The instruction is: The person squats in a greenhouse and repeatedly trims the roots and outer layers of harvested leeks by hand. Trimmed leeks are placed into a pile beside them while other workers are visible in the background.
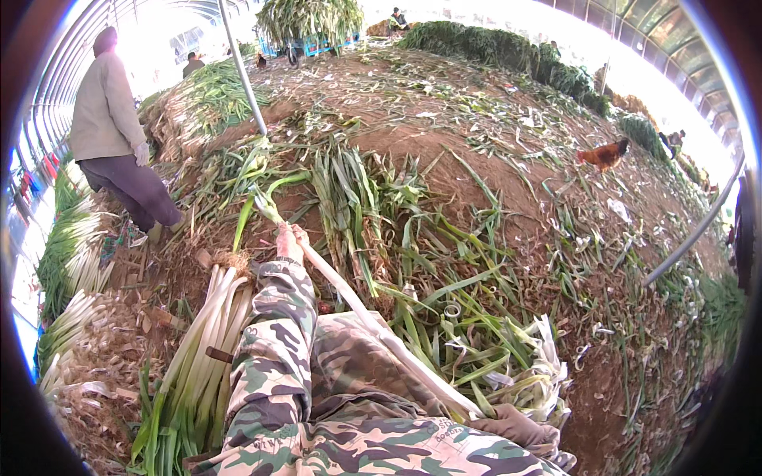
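Observation:
A long leek (363, 315) slants across my camouflage-clad lap. Its pale shaft runs from lower right to upper left, with green leaves at the upper end. My left hand (290, 241), bare below a camouflage sleeve, grips it just below those leaves. At the lower end, my right hand (515, 425) in a brown glove closes around the shaft beside a short green leaf piece; its fingers are partly hidden. Left of my left forearm lies a bundle of leeks (199, 357), with roots (235, 262) at the far end and a brown band (219, 354) across it.
Leaf trimmings (351, 202) and peeled skins (545, 369) litter the soil ahead and right. More leeks (77, 256) lie at left, near a standing person (110, 113). A metal pole (241, 65), a slanted pipe (693, 232), a hen (604, 156) and a loaded blue cart (309, 44) stand farther off.

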The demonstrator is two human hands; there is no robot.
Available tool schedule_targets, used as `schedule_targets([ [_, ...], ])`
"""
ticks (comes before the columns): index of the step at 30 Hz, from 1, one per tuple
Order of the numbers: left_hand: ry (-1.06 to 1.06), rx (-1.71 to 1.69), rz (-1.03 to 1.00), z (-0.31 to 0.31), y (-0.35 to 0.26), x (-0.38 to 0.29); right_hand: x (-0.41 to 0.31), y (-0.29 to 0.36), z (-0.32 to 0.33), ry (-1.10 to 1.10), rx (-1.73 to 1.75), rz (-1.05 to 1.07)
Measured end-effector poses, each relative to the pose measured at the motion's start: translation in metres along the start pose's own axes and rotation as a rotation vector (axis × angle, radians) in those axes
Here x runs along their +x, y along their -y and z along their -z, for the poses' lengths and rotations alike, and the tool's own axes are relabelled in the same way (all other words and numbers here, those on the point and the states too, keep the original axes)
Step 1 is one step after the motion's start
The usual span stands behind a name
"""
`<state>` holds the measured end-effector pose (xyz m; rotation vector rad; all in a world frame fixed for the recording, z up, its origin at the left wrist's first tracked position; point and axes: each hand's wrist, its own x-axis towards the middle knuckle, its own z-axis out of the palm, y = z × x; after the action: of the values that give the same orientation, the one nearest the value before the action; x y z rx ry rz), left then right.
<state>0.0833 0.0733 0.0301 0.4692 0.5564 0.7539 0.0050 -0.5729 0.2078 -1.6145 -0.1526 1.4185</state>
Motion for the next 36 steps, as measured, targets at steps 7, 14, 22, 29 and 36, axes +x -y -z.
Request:
schedule_targets([
  [7,0.361,-0.194,-0.290,0.026,-0.080,0.002,-0.061,-0.025,0.044,-0.651,-0.144,-0.001],
  [14,0.064,0.025,-0.130,-0.060,-0.005,-0.124,0.061,-0.050,0.145,-0.986,-1.183,-0.023],
  [22,0.202,-0.040,0.132,-0.089,0.090,-0.215,0.208,0.074,-0.022,0.005,-0.408,0.611],
  [29,0.239,0.076,0.035,-0.064,0.065,-0.179,0.201,0.040,-0.055,-0.298,-0.729,0.609],
  [36,0.010,0.194,-0.070,-0.055,0.096,-0.170,0.180,0.032,-0.058,-0.463,-0.951,0.600],
])
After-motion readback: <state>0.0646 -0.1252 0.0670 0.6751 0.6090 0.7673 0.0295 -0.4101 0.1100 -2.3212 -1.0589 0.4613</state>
